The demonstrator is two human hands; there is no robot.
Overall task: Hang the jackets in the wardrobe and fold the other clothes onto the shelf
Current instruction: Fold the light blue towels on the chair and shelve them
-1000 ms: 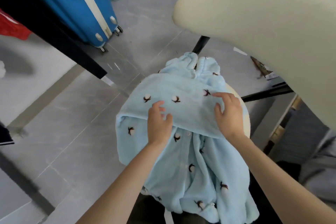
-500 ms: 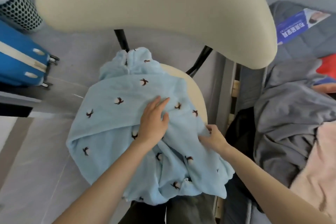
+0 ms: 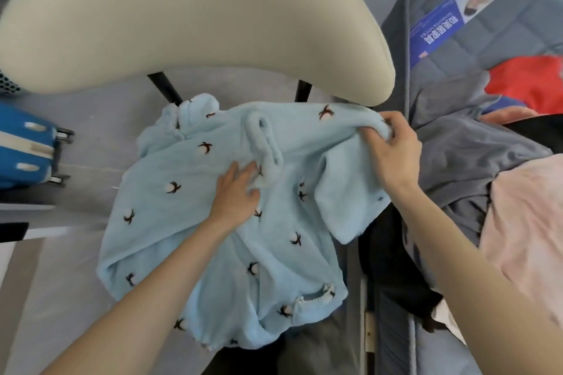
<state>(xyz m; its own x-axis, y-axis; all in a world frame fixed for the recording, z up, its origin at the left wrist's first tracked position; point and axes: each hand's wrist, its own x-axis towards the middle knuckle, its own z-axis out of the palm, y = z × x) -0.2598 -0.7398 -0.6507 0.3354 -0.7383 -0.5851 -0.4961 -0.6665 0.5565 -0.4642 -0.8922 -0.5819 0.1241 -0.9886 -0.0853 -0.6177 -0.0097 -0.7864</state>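
Gripping the far right edge of one blue garment [image 3: 170, 216], the right hand [image 3: 393, 155] curls; the left hand [image 3: 236, 195] presses it flat. Floor [image 3: 100, 137] lies open left of one chair [image 3: 195, 24].

Fluffy fleece garment [image 3: 189, 222]; matt chair back [image 3: 182, 18].

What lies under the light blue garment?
The light blue garment hides whatever supports it; only the chair's black posts and cream backrest show beyond it, dark fabric beneath its near edge.
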